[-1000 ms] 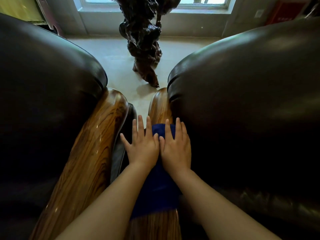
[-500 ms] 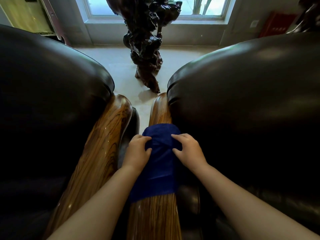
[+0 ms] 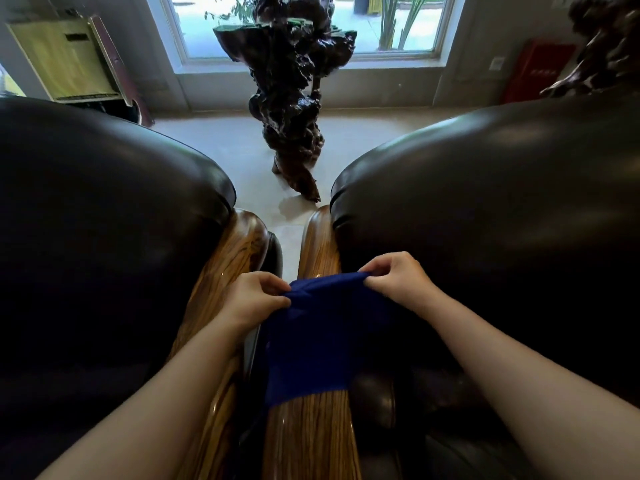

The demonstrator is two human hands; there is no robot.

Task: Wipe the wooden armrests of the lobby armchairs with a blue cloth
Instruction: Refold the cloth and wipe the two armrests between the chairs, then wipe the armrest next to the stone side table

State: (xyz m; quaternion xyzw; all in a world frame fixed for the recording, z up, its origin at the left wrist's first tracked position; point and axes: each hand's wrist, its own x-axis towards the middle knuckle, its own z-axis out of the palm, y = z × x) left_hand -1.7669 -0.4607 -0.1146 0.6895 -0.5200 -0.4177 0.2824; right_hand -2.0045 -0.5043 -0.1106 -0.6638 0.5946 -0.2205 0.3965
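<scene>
A blue cloth (image 3: 311, 344) lies draped along the glossy wooden armrest (image 3: 311, 441) of the right-hand armchair. My left hand (image 3: 252, 299) pinches the cloth's far left corner. My right hand (image 3: 398, 282) pinches its far right corner, and the far edge is lifted off the wood. A second wooden armrest (image 3: 228, 268), belonging to the left-hand armchair, runs alongside with a narrow gap between the two.
Two dark leather armchair backs, the left back (image 3: 104, 209) and the right back (image 3: 485, 202), rise on either side. A dark gnarled root sculpture (image 3: 291, 109) stands on the pale floor ahead, below a window (image 3: 304, 26). A red box (image 3: 536, 74) sits against the right wall.
My hands went from lying flat on the cloth to curling over its far end, then spread apart and lifted the far edge by its corners. The view has tilted upward.
</scene>
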